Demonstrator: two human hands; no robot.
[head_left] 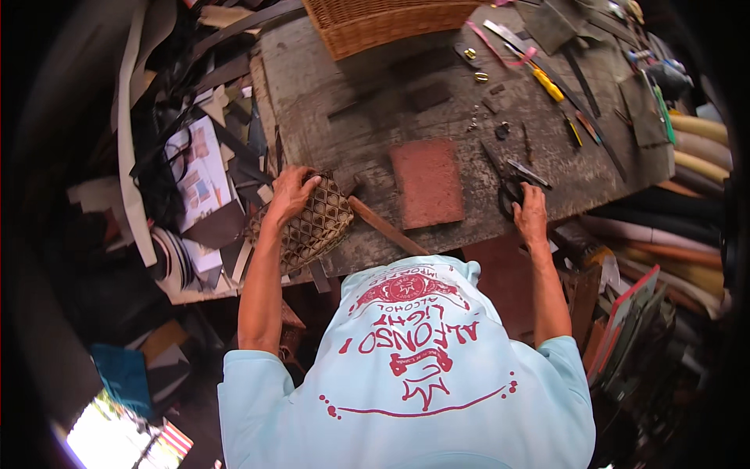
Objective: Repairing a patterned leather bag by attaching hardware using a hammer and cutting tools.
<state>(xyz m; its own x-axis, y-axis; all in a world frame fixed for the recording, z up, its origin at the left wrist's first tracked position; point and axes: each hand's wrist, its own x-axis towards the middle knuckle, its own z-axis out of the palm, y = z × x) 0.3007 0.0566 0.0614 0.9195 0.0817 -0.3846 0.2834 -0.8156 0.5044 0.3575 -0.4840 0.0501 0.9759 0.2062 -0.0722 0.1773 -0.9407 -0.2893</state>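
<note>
Workbench [375,133] is under both your hands. Patterned bag [312,223] sits at its near edge, your left hand [291,193] pressed flat on top, fingers spread. Red-brown slab [427,182] lies between your hands. Right hand [532,213] is curled onto black scissors [512,191]; can't tell if gripped.

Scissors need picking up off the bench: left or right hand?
Right. The right hand already rests on the black scissors at the workbench edge. The left hand is across the bench, pressing on the patterned woven piece.
</note>
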